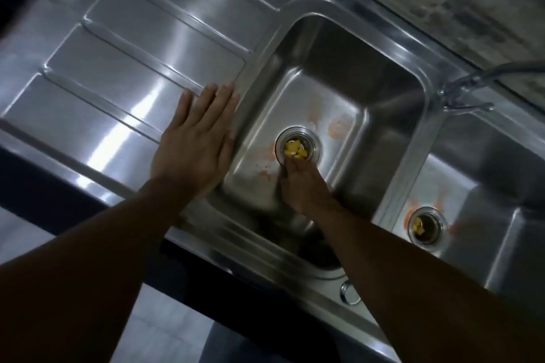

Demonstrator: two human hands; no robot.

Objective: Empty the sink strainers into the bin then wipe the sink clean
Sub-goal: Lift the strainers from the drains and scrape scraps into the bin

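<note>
A double stainless steel sink fills the head view. The left basin has orange stains on its floor and a round strainer in the drain, holding yellow food scraps. My right hand reaches down into this basin, its fingertips at the near rim of that strainer; whether they grip it is unclear. My left hand lies flat, fingers apart, on the drainboard beside the basin's left rim. The right basin has a second strainer with yellow scraps and orange stains around it.
A ribbed steel drainboard stretches to the left. A tap stands behind the divider between the basins. A round overflow fitting sits on the front ledge. Pale floor tiles show below the counter edge.
</note>
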